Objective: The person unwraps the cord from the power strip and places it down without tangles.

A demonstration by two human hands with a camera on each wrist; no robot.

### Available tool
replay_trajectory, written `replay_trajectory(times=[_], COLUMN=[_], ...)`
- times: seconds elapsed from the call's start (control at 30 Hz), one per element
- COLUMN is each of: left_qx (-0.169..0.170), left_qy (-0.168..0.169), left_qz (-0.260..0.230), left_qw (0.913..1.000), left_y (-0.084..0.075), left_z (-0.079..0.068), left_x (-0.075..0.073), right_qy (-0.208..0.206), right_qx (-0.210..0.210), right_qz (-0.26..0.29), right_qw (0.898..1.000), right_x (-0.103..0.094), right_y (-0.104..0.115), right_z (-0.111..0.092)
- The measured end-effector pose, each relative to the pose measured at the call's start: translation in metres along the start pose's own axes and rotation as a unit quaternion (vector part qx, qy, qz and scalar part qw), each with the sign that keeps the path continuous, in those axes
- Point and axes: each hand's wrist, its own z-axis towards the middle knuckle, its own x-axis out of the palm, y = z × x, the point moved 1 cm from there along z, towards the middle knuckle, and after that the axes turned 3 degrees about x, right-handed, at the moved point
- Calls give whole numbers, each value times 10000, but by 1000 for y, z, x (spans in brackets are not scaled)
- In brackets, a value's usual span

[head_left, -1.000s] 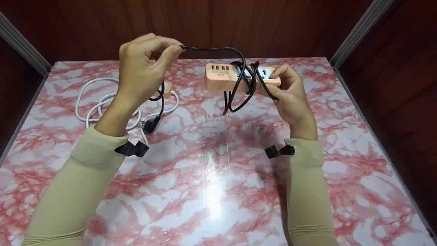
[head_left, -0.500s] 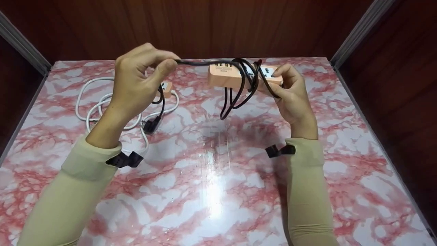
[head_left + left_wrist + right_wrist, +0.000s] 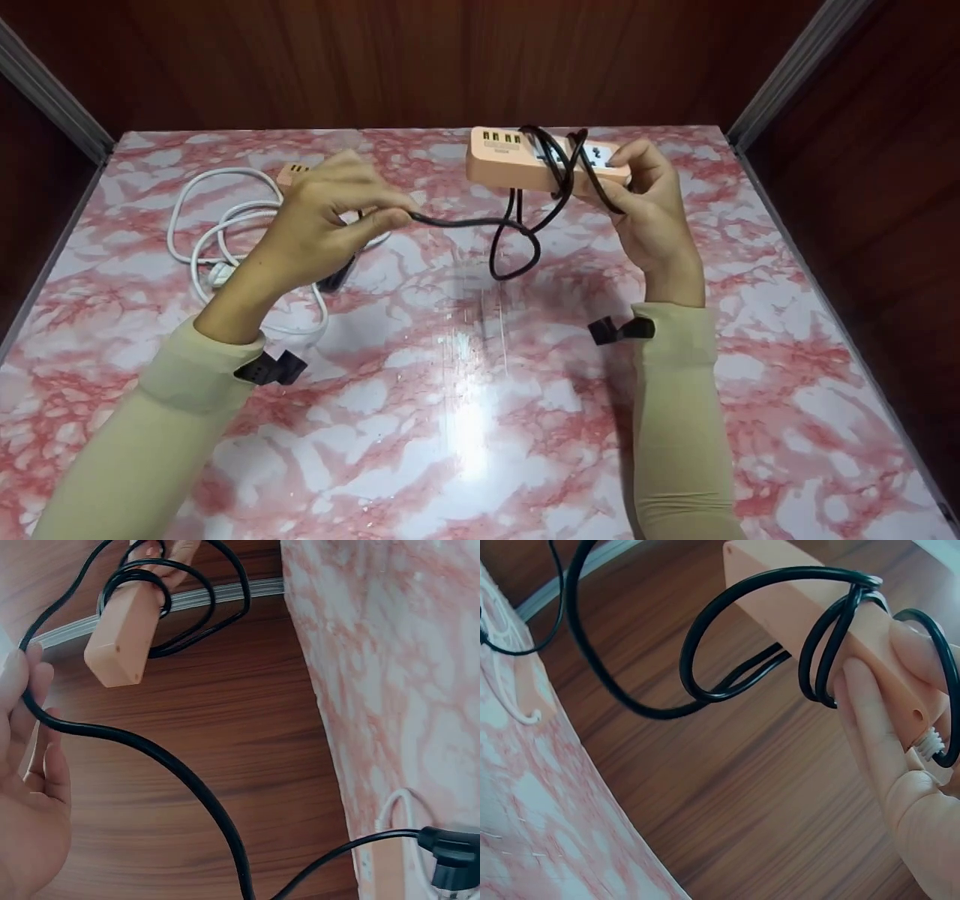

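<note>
My right hand (image 3: pixel 652 214) grips one end of a peach power strip (image 3: pixel 499 169), held above the table with its USB ports and sockets showing in the head view. Its black cord (image 3: pixel 465 223) is wound in loose turns around the strip, and a loop hangs below it. Between thumb and fingertips my left hand (image 3: pixel 315 229) pinches that cord, to the left of the strip. In the left wrist view the cord trails on to a black plug (image 3: pixel 448 855) lying on the table; my left hand mostly covers the plug in the head view.
Behind my left hand, a second peach power strip (image 3: pixel 292 174) lies partly hidden on the table. Its white cord (image 3: pixel 180 214) spreads in loose coils, with a white plug (image 3: pixel 219 274) among them. Dark wood panels (image 3: pixel 450 60) enclose the pink marbled table (image 3: pixel 420 450).
My left hand has moved down with the cord, from above the strip's level to below it. A cord loop now hangs under the strip. The right hand has shifted slightly right with the strip.
</note>
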Motion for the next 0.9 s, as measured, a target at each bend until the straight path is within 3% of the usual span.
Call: replay_trajectory(times=[0.3,0.4,0.6,0.9], left_qx=[145,244,125,-122], left_qy=[919,1169,1683,2029], left_qz=[-277,-180,225,564], left_qw=[9953,9927,9854,9775], left_y=[9,11,14,21], left_z=[-21,-27,-40,-57], left_x=[5,8,10,10], right_qy=[111,123,98,150], right_qx=[-125,-137,-127,-101], right_qz=[98,99,106,13], right_qw=[9998,9998,9998,9998], right_x=[1,1,0,0], right_y=[-1,-1,-1,1], right_z=[2,2,1,0])
